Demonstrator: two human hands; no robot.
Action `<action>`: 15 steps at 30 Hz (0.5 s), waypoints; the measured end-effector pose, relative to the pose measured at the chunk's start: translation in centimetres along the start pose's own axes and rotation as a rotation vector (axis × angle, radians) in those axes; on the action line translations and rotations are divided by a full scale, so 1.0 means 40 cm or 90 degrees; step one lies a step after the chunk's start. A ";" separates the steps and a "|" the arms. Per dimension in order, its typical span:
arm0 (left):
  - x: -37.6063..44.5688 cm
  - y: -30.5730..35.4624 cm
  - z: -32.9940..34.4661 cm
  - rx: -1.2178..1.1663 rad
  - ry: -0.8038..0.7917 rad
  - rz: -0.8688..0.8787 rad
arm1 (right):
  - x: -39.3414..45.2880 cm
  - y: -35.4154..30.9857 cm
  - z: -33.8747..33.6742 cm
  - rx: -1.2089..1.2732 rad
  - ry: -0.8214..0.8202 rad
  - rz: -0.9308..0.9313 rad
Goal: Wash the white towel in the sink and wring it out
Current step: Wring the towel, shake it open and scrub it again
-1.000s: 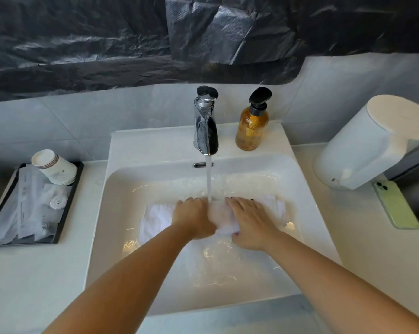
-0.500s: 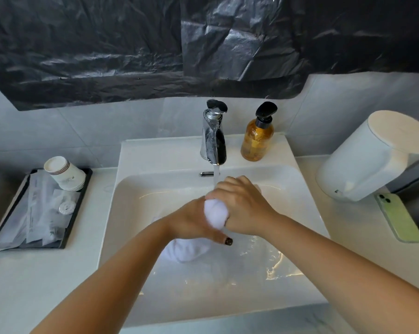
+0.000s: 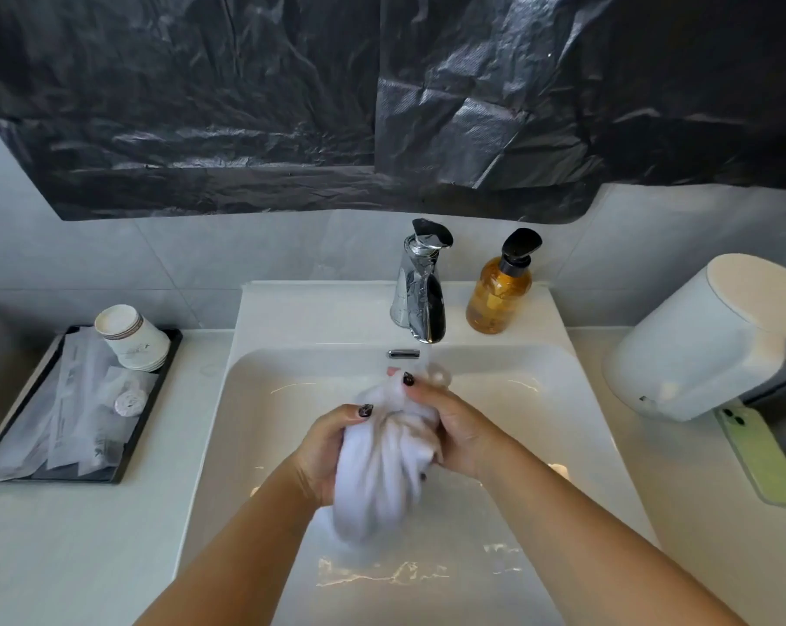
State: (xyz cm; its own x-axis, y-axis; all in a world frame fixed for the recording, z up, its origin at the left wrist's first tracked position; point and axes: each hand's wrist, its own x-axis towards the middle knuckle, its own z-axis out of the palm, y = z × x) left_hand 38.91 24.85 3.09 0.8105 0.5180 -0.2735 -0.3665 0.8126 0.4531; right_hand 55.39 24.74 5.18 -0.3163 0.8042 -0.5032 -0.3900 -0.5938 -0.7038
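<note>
The white towel (image 3: pixel 384 463) is bunched above the sink (image 3: pixel 264 426) basin, under the running faucet (image 3: pixel 420 286), with the left hand (image 3: pixel 325 454) and right hand (image 3: pixel 456 433) both curled tightly around it, probably so that squeezed water falls into the basin.

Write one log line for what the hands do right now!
stage: washing | left hand + right hand: grip bunched white cloth towel | over white sink | wringing: not yet
</note>
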 end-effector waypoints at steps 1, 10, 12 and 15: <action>0.003 -0.008 0.014 -0.019 -0.031 -0.009 | 0.008 0.002 0.014 0.052 -0.027 -0.020; 0.036 -0.029 0.043 0.146 -0.127 -0.117 | 0.023 -0.078 0.048 -0.105 -0.144 -0.117; 0.046 -0.028 0.063 0.168 -0.043 -0.132 | 0.018 -0.086 0.055 -0.129 -0.109 -0.123; 0.061 -0.034 0.090 0.298 0.147 -0.092 | 0.012 -0.098 0.063 -0.189 0.032 -0.107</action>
State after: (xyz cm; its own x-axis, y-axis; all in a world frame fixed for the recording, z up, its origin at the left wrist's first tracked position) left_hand 43.02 24.03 4.86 0.6962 0.4980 -0.5170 0.0268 0.7017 0.7120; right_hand 54.57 27.38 8.97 -0.2233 0.8949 -0.3864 -0.1620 -0.4249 -0.8906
